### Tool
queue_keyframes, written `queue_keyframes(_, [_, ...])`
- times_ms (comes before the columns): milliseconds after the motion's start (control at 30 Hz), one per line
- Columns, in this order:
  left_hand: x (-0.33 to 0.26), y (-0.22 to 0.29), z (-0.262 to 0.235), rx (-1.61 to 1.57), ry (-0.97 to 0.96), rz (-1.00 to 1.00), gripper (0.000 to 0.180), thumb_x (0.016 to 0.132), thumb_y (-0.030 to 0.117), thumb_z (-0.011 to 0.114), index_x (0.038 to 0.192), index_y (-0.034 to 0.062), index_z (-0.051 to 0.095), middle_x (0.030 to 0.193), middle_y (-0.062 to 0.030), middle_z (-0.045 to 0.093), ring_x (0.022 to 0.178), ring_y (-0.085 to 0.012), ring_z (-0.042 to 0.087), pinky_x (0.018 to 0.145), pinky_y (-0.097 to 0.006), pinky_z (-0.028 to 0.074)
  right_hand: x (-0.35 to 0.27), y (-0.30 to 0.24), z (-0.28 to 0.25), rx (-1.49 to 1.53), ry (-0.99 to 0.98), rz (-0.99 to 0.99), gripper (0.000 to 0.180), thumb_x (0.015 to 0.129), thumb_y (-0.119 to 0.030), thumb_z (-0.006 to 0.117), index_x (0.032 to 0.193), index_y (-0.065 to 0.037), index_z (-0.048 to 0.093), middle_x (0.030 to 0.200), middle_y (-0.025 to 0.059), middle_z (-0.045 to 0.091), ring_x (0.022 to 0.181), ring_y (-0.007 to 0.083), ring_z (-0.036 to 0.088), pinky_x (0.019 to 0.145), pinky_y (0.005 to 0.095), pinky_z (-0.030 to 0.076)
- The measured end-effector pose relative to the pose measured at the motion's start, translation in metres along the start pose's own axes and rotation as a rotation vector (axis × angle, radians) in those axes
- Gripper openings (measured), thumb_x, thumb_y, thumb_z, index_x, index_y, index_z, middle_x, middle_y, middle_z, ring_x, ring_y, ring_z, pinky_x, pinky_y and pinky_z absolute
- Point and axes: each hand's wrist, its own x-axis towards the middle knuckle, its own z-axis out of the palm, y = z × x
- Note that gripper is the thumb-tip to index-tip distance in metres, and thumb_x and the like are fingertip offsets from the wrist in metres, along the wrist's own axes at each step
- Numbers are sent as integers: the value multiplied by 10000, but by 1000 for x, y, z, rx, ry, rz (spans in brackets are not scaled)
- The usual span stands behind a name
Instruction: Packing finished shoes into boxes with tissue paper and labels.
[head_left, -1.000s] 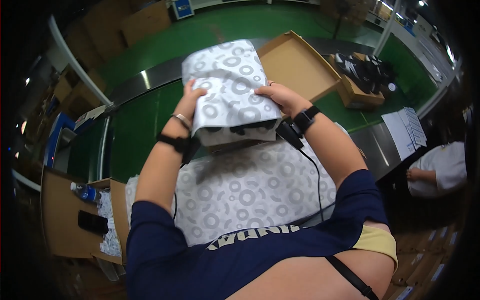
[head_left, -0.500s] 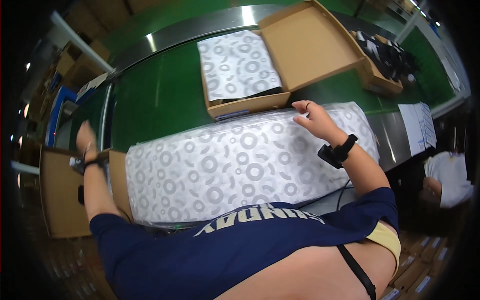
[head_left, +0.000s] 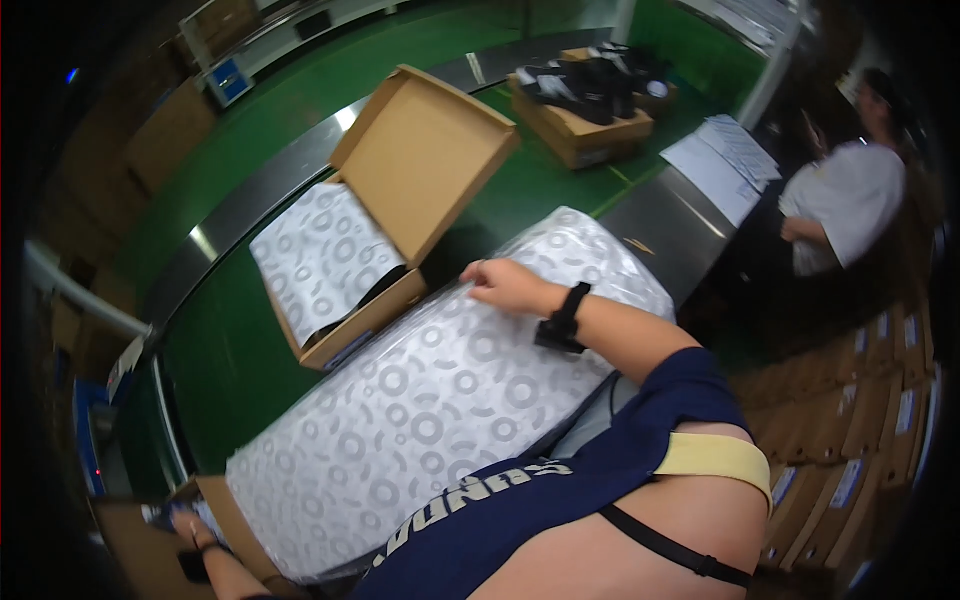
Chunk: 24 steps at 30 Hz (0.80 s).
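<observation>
My left hand [head_left: 190,525] is down at the open cardboard box [head_left: 225,512] at the lower left, beside dark and pale contents. Its fingers are small and blurred, so what they hold cannot be made out. Over the far edge of a long stack of white tissue paper [head_left: 430,425] with grey ring prints hovers my right hand [head_left: 510,287], its thumb and forefinger apart and nothing seen between them. Just beyond the stack, an open shoe box [head_left: 365,325] stands with its lid [head_left: 425,150] raised. Printed tissue [head_left: 330,260] covers its contents.
Black shoes [head_left: 580,90] lie on a cardboard box [head_left: 590,140] on the green belt [head_left: 215,345]. Paper sheets [head_left: 715,170] rest on the metal edge at right. Another person [head_left: 845,205] is beyond them. Several brown boxes [head_left: 840,470] are stacked at lower right.
The view has swung right, so the scene appears tilted and shifted left. My left hand has dropped to the box at lower left. My right hand stays over the tissue stack's far edge.
</observation>
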Motion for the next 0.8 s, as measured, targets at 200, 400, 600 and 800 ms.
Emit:
queue_keyframes(200, [-3,380,-85,-1100,-367,297,266,829,247,553,998,61,643,841,-20,643,655,-94,534,602,-234,438,19,23,-64,-736,-124,306,429,708,-299,645,1016,-8,583,930,184,610,902,325,567,777,368,454])
queue_keyframes(400, [-71,506,-47,-1473,-1292,-488,923,659,781,388,1292,109,372,1310,-173,354,1112,-336,414,896,-504,316,84,-25,-12,-384,-95,-42,894,650,-438,698,1363,-173,228,1362,279,195,1218,410,299,984,384,308])
queue_keyframes(600, [-59,494,8,-1673,-1450,-478,751,736,740,309,1214,179,452,1180,-99,509,1041,-344,496,833,-562,395,103,-18,21,-407,-225,-99,685,721,-358,642,1322,-223,342,1342,273,238,1145,380,405,942,364,356])
queue_keyframes(800, [-83,482,-58,-1158,-148,429,543,838,141,503,1333,63,294,1389,-136,251,1275,-268,238,1027,-332,196,111,104,-118,-322,1002,389,757,640,-320,692,1231,12,356,1242,315,274,1099,426,368,923,437,337])
